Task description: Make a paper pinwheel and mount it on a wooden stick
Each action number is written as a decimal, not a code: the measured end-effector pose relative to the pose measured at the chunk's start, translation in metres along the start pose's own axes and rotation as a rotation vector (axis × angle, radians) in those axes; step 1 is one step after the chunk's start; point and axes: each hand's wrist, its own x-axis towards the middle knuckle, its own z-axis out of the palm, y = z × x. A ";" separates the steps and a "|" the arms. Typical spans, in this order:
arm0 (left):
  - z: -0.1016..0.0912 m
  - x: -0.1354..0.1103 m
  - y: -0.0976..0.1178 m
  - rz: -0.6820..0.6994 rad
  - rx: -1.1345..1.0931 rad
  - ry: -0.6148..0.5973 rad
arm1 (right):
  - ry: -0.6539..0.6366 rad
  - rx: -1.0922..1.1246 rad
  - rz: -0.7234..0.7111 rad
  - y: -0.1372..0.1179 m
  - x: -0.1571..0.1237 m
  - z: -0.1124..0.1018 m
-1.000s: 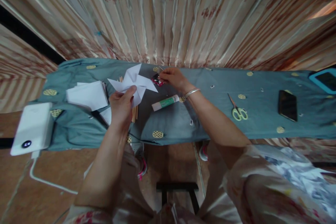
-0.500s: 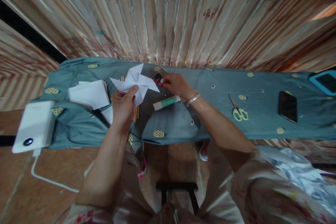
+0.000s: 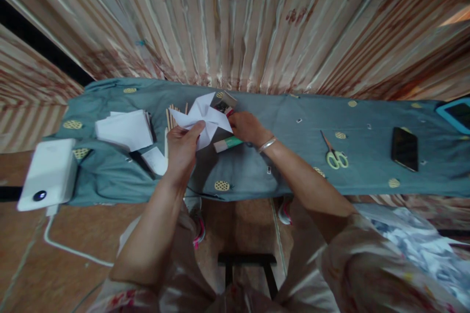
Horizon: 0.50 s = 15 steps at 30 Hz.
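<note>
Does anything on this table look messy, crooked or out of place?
Nothing looks spilled or broken. The white box sits at the far left end, apparently past the edge of the cloth, and its cable trails onto the floor. The cloth is rumpled near the paper stack. The left hand holds an intact paper pinwheel.

The paper pinwheel (image 3: 202, 116) covers the fingertips of the right hand (image 3: 248, 127), so whether they pinch anything cannot be told. It also hides one end of the glue stick (image 3: 229, 143) and most of a small dark packet (image 3: 223, 105), which is too blurred to identify. The wooden sticks (image 3: 171, 115) run out of sight behind the left hand (image 3: 183, 149). The blue-cased tablet (image 3: 454, 112) is cut off by the right edge.
</note>
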 end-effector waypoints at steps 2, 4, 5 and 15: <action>0.001 -0.001 -0.004 -0.006 0.005 -0.006 | 0.047 0.071 0.003 0.007 -0.007 0.000; 0.002 -0.003 -0.008 -0.009 0.011 -0.004 | 0.120 0.197 -0.009 0.015 -0.021 0.001; 0.003 -0.005 -0.010 -0.014 0.015 -0.006 | 0.171 0.323 -0.020 0.020 -0.031 0.002; 0.029 -0.031 -0.031 -0.134 0.182 -0.091 | 0.520 1.109 0.145 0.013 -0.143 -0.001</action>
